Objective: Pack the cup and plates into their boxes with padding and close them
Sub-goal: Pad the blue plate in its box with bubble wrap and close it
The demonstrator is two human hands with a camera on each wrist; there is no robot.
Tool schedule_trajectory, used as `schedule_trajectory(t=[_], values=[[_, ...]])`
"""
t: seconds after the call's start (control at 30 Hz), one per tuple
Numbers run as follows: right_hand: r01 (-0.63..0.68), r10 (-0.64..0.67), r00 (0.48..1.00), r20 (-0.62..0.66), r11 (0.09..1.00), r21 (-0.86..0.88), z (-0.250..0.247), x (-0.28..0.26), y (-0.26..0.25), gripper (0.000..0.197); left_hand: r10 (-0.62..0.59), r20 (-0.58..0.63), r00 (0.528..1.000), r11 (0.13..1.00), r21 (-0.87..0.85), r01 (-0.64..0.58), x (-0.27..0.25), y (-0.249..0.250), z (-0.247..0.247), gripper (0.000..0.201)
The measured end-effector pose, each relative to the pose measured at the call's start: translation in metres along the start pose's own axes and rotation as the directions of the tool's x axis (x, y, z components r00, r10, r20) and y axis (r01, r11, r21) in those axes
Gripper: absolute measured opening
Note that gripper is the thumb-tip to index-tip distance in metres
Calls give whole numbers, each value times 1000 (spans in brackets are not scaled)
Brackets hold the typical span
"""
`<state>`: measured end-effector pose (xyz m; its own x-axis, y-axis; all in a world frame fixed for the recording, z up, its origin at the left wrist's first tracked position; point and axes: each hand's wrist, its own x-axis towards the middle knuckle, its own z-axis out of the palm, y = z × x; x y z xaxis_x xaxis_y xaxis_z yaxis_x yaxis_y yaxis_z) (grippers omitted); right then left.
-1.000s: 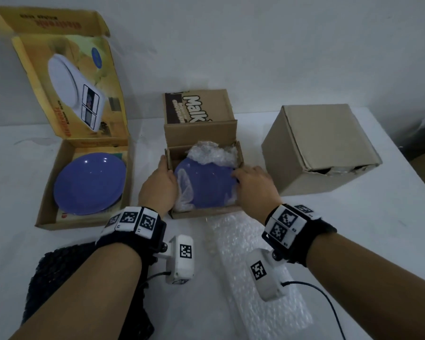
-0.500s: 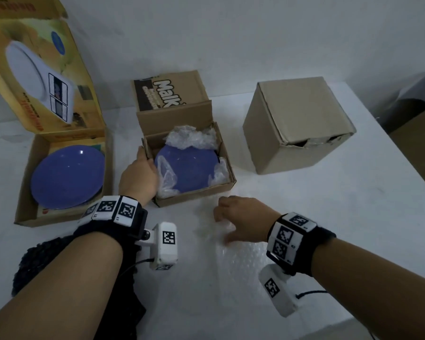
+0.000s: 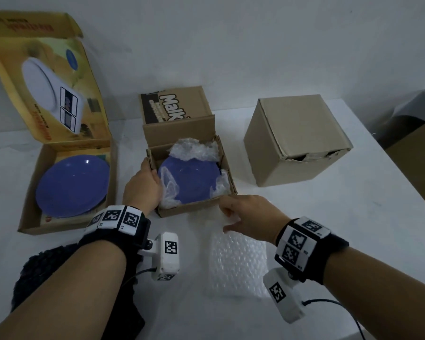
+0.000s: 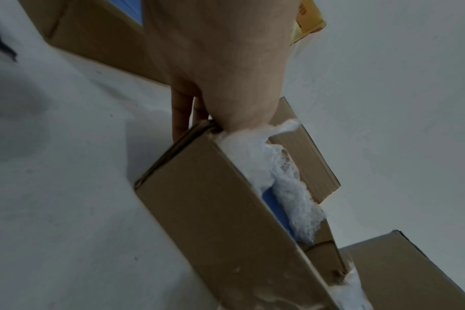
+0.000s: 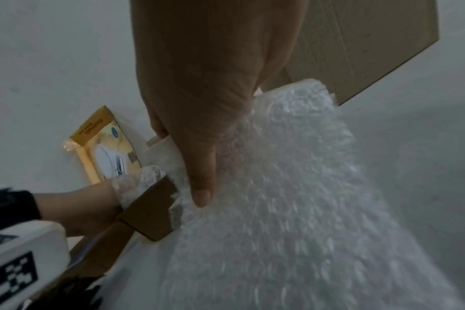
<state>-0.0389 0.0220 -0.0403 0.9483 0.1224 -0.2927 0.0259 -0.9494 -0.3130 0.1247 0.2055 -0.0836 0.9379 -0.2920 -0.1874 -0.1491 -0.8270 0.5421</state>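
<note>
A small brown box (image 3: 196, 208) stands open at the table's middle, with a blue plate (image 3: 189, 182) lying in crumpled bubble wrap (image 3: 194, 149). My left hand (image 3: 145, 182) grips the box's left wall, thumb inside and fingers outside (image 4: 182, 113). In front of the box lies a flat bubble wrap sheet (image 3: 236, 261). My right hand (image 3: 245, 214) pinches its far end, with the thumb (image 5: 199, 188) on top and the fingers hidden underneath. To the left, a yellow box (image 3: 30, 204) stands open with a second blue plate (image 3: 73, 185) in it.
A closed plain cardboard box (image 3: 295, 141) stands at the right back. A dark knitted cloth (image 3: 42, 271) lies under my left forearm. The white table's right edge (image 3: 402, 182) runs diagonally past the closed box. A wall rises behind the boxes.
My right hand left the small box's right side, drew back toward me and took hold of the bubble wrap sheet's far end. The left hand stayed on the box's left wall.
</note>
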Motion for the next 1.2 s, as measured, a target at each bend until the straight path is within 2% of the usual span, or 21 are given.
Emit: schedule_trajectory(t=[0.17, 0.23, 0.3, 0.4, 0.5, 0.6, 0.63, 0.73, 0.87, 0.9, 0.97, 1.03, 1.07, 1.13, 1.2], values=[[3, -1, 999, -54, 999, 49, -15, 5, 2, 33, 23, -17, 1000, 1000, -20, -23, -2, -1, 0, 44], [35, -20, 990, -137, 994, 107, -24, 7, 6, 28, 13, -11, 1000, 1000, -26, -13, -1, -3, 1, 44], [1, 45, 969, -242, 983, 186, -39, 10, 9, 37, 1, -4, 1000, 1000, -26, -1, 1, -5, 2, 45], [-118, 174, 918, -356, 978, 174, -59, 16, 12, 38, 5, -6, 1000, 1000, -27, -5, 3, -8, 5, 46], [-186, 302, 822, -482, 943, 275, -66, 24, 13, 20, 16, -11, 1000, 998, -54, -16, 3, -9, 6, 45], [-192, 459, 751, -475, 840, 508, -67, 31, 8, 40, 4, 1, 1000, 997, -75, -4, 1, -8, 3, 45], [-179, 474, 744, -471, 821, 542, -67, 34, 6, 39, 0, 6, 1000, 997, -81, 0, 0, -7, 3, 45], [-94, 450, 721, -526, 816, 570, -69, 48, 1, 12, 8, 9, 1000, 994, -107, -7, -3, -6, 2, 45], [52, 393, 666, -634, 823, 566, -79, 75, -24, 15, -19, 34, 999, 980, -200, 25, -2, -8, -2, 41], [84, 340, 683, -647, 843, 532, -78, 84, -31, 19, -36, 44, 998, 971, -234, 46, 1, -9, -3, 40], [118, 182, 783, -595, 895, 430, -73, 98, -44, 34, -63, 57, 996, 955, -286, 76, 8, -9, -5, 40], [101, 26, 891, -452, 962, 254, -63, 110, -52, 50, -59, 50, 997, 948, -310, 72, 12, -8, -6, 42], [91, -25, 927, -374, 983, 161, -58, 116, -53, 55, -38, 37, 999, 947, -318, 48, 13, -8, -7, 41], [85, -74, 968, -239, 996, 34, -50, 128, -53, 61, 4, 5, 1000, 941, -337, -2, 13, -9, -5, 36], [111, -117, 986, -118, 992, -60, -42, 138, -51, 62, 11, -26, 1000, 933, -358, -19, 12, -12, -1, 22]])
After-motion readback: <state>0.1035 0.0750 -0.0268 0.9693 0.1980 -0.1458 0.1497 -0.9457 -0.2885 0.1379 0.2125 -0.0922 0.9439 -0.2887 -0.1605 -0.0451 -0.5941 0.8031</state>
